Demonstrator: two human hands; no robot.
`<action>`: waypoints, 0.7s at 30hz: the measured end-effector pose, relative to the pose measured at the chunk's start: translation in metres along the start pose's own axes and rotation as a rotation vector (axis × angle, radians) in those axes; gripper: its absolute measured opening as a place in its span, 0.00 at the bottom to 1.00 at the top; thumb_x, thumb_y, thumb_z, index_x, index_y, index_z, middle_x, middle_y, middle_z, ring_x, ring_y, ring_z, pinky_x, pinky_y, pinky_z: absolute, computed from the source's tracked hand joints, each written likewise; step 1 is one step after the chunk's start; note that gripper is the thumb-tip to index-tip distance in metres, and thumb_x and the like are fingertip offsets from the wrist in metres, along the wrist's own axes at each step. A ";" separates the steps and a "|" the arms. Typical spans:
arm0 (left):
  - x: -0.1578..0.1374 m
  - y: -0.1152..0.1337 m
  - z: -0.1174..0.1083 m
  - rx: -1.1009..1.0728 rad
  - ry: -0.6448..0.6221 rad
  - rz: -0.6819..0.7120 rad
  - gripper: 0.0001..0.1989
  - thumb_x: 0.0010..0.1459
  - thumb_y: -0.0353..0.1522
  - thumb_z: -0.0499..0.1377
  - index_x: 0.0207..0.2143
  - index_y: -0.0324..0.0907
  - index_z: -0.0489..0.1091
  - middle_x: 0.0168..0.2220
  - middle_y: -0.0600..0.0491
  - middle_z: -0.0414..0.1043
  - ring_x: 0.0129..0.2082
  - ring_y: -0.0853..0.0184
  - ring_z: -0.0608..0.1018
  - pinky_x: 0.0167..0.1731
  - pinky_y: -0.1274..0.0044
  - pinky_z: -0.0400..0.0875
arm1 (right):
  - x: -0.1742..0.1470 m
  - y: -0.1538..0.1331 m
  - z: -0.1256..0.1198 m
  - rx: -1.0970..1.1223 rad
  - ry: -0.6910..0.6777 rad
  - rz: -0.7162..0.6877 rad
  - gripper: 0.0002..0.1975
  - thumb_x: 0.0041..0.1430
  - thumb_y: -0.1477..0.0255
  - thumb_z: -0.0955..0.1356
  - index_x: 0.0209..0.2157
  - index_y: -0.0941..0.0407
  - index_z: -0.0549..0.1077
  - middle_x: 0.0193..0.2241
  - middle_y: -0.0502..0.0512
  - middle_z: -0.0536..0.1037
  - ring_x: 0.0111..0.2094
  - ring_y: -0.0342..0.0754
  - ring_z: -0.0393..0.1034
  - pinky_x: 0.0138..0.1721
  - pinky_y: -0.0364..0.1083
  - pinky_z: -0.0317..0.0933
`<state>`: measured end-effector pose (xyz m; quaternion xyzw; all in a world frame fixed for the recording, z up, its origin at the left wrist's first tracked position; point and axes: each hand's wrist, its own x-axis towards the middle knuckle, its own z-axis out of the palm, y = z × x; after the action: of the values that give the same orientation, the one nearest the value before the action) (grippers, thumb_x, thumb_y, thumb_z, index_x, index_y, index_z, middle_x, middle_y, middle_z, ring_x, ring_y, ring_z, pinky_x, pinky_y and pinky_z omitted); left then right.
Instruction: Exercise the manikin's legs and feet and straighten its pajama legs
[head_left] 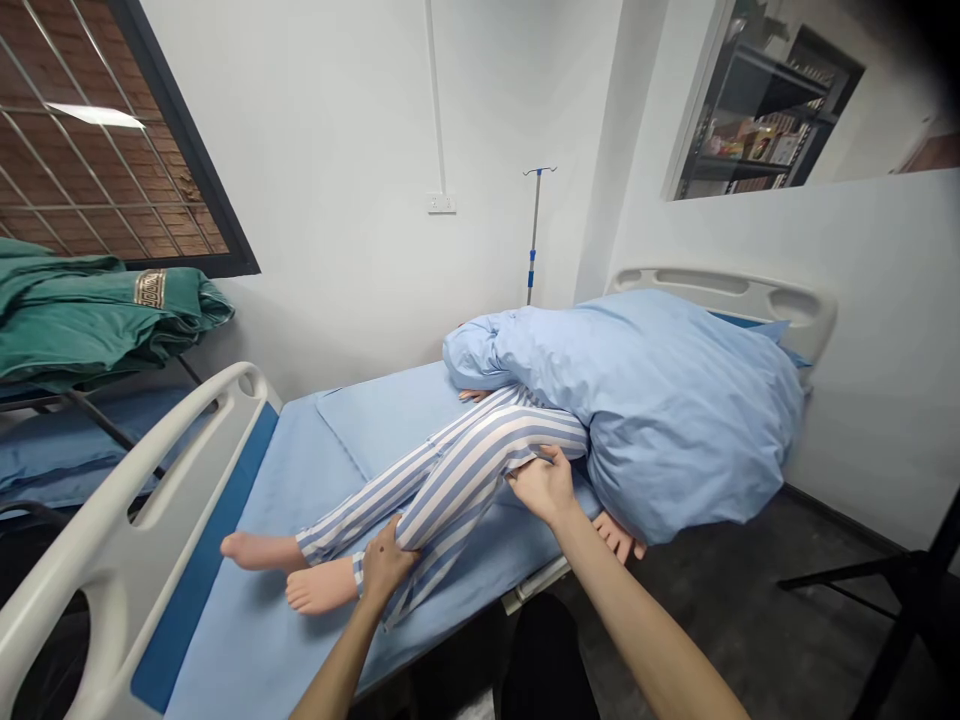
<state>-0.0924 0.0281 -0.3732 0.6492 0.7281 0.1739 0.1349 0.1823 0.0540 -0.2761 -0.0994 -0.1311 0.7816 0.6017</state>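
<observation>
A life-size mannequin lies on the bed in blue-and-white striped trousers [480, 440], with its bare feet [322, 588] toward the footboard. My left hand [388, 560] is wrapped round the near trouser leg at the lower shin, just above the ankle. Behind the near knee, my right hand [546, 484] grips the trouser leg from below, its fingertips partly hidden by the cloth. The knees are bent. A bulky light-blue quilt [660, 390] covers the upper body and head. One mannequin hand [619, 538] sticks out under the quilt at the near edge, close to my right forearm.
The bed has a blue sheet [300, 470], a pale footboard [161, 480] at left and a headboard [802, 300] at right. An IV pole [534, 235] stands behind it. Green bedding [97, 320] lies at far left. A black tripod stand [907, 590] is at right.
</observation>
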 end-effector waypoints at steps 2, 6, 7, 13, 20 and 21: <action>-0.001 -0.005 -0.009 0.032 0.007 0.013 0.25 0.43 0.31 0.53 0.48 0.46 0.62 0.40 0.52 0.73 0.41 0.59 0.73 0.34 0.75 0.62 | 0.000 0.002 -0.002 -0.002 -0.011 0.000 0.10 0.46 0.70 0.61 0.31 0.55 0.70 0.34 0.53 0.76 0.39 0.48 0.69 0.42 0.50 0.62; -0.005 -0.016 -0.027 0.110 0.020 0.058 0.28 0.43 0.33 0.54 0.51 0.45 0.62 0.43 0.51 0.72 0.43 0.59 0.72 0.38 0.74 0.62 | -0.002 0.010 -0.007 -0.008 0.012 -0.016 0.11 0.46 0.71 0.61 0.33 0.56 0.70 0.34 0.53 0.76 0.38 0.49 0.69 0.41 0.51 0.63; -0.006 -0.019 -0.032 0.133 0.028 0.070 0.28 0.43 0.32 0.54 0.51 0.44 0.62 0.44 0.51 0.72 0.44 0.59 0.72 0.39 0.73 0.62 | -0.003 0.013 -0.009 -0.012 0.028 -0.017 0.11 0.46 0.71 0.61 0.33 0.56 0.70 0.34 0.53 0.76 0.38 0.49 0.69 0.40 0.50 0.64; -0.018 -0.044 -0.058 0.298 0.051 0.131 0.28 0.43 0.29 0.53 0.51 0.41 0.63 0.50 0.50 0.68 0.49 0.60 0.69 0.47 0.72 0.58 | -0.007 0.040 -0.031 0.015 0.138 0.002 0.09 0.47 0.72 0.61 0.32 0.56 0.69 0.33 0.54 0.76 0.36 0.48 0.70 0.36 0.49 0.65; -0.035 -0.076 -0.075 0.496 0.025 0.158 0.27 0.45 0.27 0.51 0.52 0.41 0.63 0.47 0.47 0.69 0.46 0.57 0.69 0.45 0.69 0.58 | 0.005 0.088 -0.079 0.023 0.290 0.036 0.06 0.47 0.75 0.61 0.29 0.56 0.68 0.29 0.51 0.77 0.32 0.46 0.72 0.33 0.47 0.67; -0.038 -0.078 -0.075 0.520 0.016 0.163 0.27 0.45 0.26 0.51 0.51 0.41 0.63 0.47 0.47 0.70 0.46 0.57 0.69 0.44 0.68 0.58 | 0.007 0.094 -0.088 0.033 0.312 0.040 0.06 0.46 0.75 0.61 0.28 0.56 0.67 0.28 0.51 0.76 0.31 0.46 0.72 0.32 0.47 0.67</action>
<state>-0.1894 -0.0230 -0.3404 0.7172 0.6946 -0.0033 -0.0566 0.1220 0.0456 -0.3900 -0.2123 -0.0212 0.7707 0.6005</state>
